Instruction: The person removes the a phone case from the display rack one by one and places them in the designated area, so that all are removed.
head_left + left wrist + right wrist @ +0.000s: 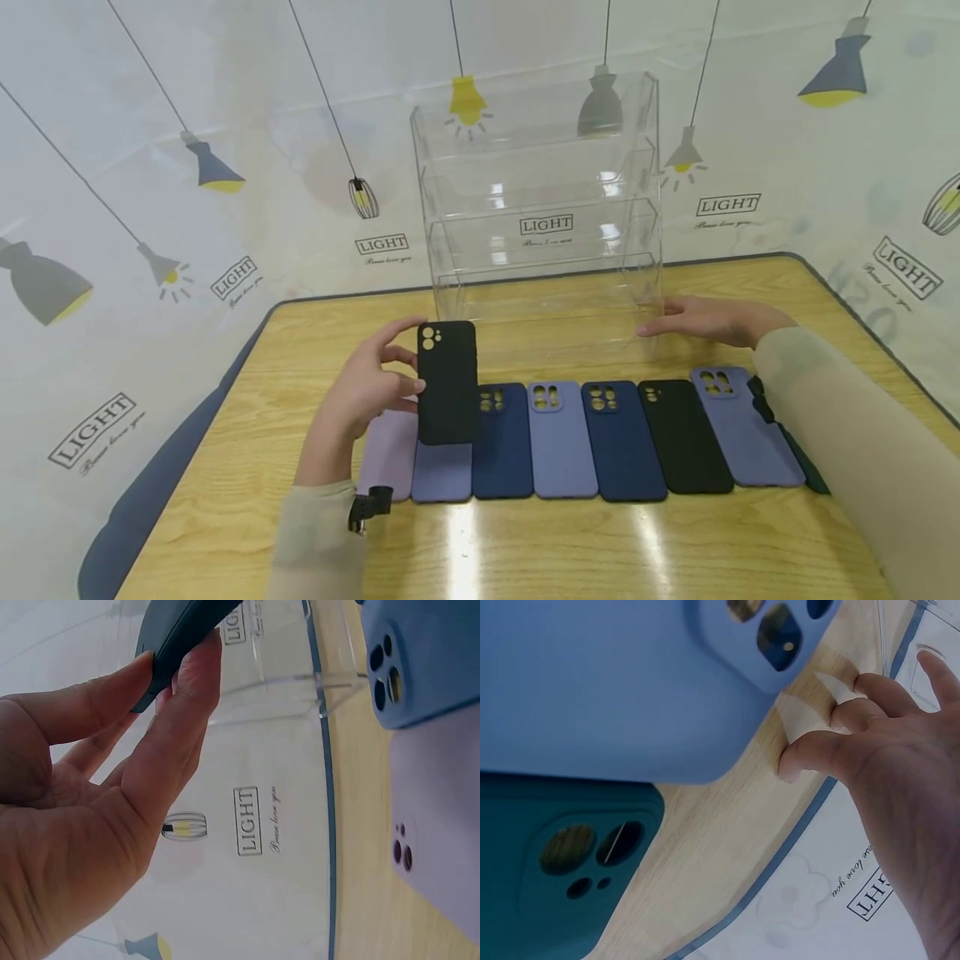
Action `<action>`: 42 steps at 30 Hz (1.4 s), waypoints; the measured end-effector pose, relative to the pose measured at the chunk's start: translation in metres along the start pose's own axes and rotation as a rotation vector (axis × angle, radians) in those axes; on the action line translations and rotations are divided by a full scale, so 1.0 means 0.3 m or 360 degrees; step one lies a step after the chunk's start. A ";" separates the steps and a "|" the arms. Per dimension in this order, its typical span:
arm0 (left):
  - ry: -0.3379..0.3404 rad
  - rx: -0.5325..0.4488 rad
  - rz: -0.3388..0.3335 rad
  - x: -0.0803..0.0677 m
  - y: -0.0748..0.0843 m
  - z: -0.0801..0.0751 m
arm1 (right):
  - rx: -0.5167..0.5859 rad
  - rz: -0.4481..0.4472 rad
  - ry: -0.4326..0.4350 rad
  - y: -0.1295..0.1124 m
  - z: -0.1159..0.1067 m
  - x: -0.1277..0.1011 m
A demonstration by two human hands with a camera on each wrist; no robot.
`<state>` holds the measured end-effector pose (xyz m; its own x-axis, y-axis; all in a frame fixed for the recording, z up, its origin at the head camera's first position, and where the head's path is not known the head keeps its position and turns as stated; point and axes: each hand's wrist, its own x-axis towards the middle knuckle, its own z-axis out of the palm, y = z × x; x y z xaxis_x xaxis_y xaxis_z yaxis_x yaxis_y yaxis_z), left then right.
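Bright, even light fills the scene, with two pale streaks of glare on the glossy wooden table (525, 542) near the viewer and white reflections on the clear acrylic tiered rack (540, 208). Shadows are soft and faint. Both wrist views are slightly soft, the close periwinkle silicone phone case (615, 682) out of focus.

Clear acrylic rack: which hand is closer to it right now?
Right. The right hand touches the clear acrylic rack at its lower right corner; the left hand holds a black phone case in front of it.
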<state>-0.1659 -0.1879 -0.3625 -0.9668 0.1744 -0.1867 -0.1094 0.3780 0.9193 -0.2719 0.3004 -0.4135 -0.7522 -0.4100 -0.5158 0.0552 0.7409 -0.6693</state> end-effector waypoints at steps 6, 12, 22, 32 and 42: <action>0.0028 0.0045 -0.0036 -0.013 -0.037 -0.051 | 0.0024 -0.0021 0.0015 0.007 0.002 0.003; 0.0010 0.0097 -0.0068 -0.045 -0.092 -0.137 | 0.0023 -0.0028 0.0036 0.012 -0.002 0.010; -0.0017 0.0158 -0.0200 -0.086 -0.202 -0.305 | 0.0034 -0.0031 0.0023 0.009 -0.006 0.012; -0.0118 0.0204 -0.0376 -0.103 -0.281 -0.430 | 0.0031 -0.0009 0.0018 -0.014 0.003 -0.001; -0.0202 0.0251 -0.0473 -0.097 -0.338 -0.472 | 0.0041 0.0000 0.0028 -0.003 0.000 0.005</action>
<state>-0.1595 -0.3601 -0.4012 -0.8606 0.1437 -0.4886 -0.3350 0.5630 0.7555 -0.2732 0.2991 -0.4138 -0.7636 -0.4005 -0.5065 0.0717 0.7270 -0.6829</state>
